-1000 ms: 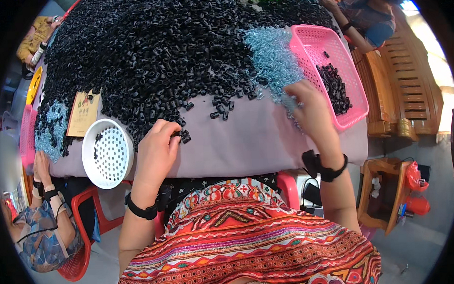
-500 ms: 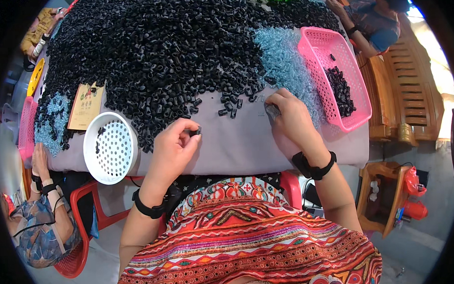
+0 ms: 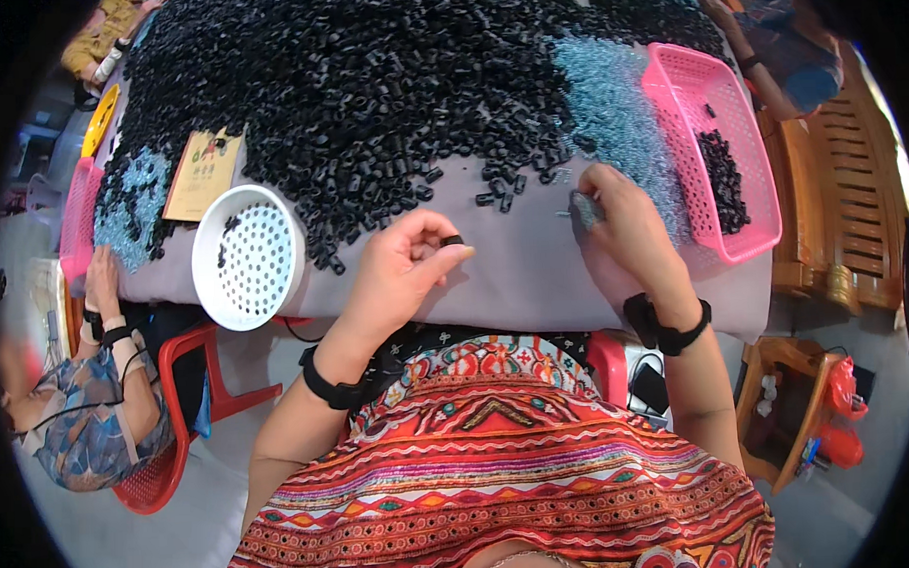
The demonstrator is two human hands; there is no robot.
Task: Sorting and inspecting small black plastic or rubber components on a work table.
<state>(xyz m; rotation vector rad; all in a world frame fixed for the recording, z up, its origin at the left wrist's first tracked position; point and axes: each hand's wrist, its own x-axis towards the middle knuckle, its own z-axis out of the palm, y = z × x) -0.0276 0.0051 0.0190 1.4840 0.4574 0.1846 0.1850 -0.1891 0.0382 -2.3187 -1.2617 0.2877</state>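
Note:
Over the bare cloth at the table's near side, my left hand (image 3: 402, 271) pinches a small black tube-shaped part (image 3: 453, 241) between thumb and fingers. My right hand (image 3: 628, 223) is bent down to the cloth, its fingers closed on a small grey thing (image 3: 587, 211) that I cannot make out. Beside those fingertips lies the edge of a pile of tiny bluish, shiny springs (image 3: 608, 98). A huge heap of black tube-shaped parts (image 3: 368, 97) spreads beyond both hands, with several loose ones (image 3: 501, 190) between them.
A white perforated bowl (image 3: 201, 261) stands left of my left hand, beside a yellow booklet (image 3: 206, 178). On the right is a pink basket (image 3: 769, 188) holding black parts. Other people sit around the table; one person's hand (image 3: 101, 281) rests at the left edge.
The whole view has shifted, so the table's things appear further right and higher. My left hand has moved a little right with the black part; my right hand stays by the springs.

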